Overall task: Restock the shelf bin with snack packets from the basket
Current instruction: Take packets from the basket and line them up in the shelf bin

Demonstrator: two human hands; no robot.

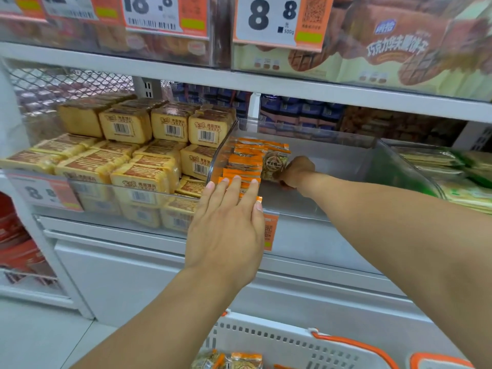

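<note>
A clear plastic shelf bin sits on the middle shelf, with orange snack packets stacked against its left wall. My left hand lies flat with straight fingers pressing on the front packets at the bin's front left corner. Deeper in the bin, my right hand grips a packet with a round brown label and holds it upright against the stack. A white basket with orange handles stands at the bottom edge, with a few more packets showing inside.
Yellow boxed cakes fill the bin to the left. Green packets lie in the bin on the right. Above is a shelf with price tags and biscuit packs. A white cabinet front is below the bins.
</note>
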